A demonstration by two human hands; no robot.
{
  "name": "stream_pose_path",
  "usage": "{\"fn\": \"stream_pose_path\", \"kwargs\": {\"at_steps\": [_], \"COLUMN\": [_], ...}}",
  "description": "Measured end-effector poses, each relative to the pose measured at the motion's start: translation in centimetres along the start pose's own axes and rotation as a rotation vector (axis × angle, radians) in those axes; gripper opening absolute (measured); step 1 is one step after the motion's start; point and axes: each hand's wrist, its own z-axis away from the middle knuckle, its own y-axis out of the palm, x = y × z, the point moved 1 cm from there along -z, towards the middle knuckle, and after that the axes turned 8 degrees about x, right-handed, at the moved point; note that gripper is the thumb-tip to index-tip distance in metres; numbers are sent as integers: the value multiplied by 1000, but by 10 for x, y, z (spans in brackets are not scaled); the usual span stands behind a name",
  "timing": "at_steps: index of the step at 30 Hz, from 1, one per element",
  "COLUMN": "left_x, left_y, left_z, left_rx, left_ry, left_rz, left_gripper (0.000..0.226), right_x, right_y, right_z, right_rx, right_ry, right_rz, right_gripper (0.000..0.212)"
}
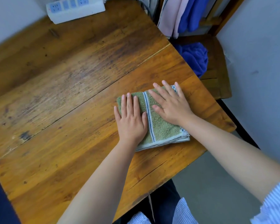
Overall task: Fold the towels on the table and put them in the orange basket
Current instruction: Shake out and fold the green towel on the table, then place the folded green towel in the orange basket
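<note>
A green towel (pixel 160 126) with a blue-and-white stripe lies folded into a small rectangle near the right edge of the wooden table (pixel 71 94). My left hand (pixel 131 120) presses flat on its left half, fingers straight. My right hand (pixel 171 105) lies flat on its right half with the fingers spread. No orange basket is in view.
A white power strip (pixel 74 9) sits at the table's far edge. To the right stands a wooden chair (pixel 217 75) with a crumpled blue towel (pixel 196 59) on its seat; pink and blue cloths (pixel 181 15) hang over its back. A grey wall is on the right.
</note>
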Motion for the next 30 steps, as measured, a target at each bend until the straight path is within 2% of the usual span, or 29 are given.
{"fn": "stream_pose_path", "kwargs": {"at_steps": [6, 10, 13, 15, 19, 22, 26, 30], "left_x": [-1, 1, -2, -3, -5, -6, -8, -12], "left_y": [-1, -3, -12, -15, -15, -7, 3, 1], "left_z": [-1, 0, 9, 15, 40, 69, 92, 88], "left_rx": [23, 19, -79, -184, -141, -127, 77, 61], "left_ry": [-12, -4, 35, 23, -266, -352, -607, -753], "left_rz": [47, 78, 127, 159, 378, 364, 355, 581], "left_gripper": [62, 59, 52, 48, 52, 49, 42, 31], "right_x": [-12, -22, -24, -20, 9, 37, 70, 89], "right_y": [3, 1, -10, -23, -57, -74, -79, -81], "right_z": [13, 19, 19, 14, -9, -26, -42, -57], "right_rx": [-67, -3, 59, 82, 98, 160, 346, 483], "right_ry": [275, 298, 296, 253, -31, -248, -400, -382], "right_rz": [-314, -266, -150, -67, -57, -64, -34, 32], "right_gripper": [62, 59, 60, 59, 44, 37, 55, 75]}}
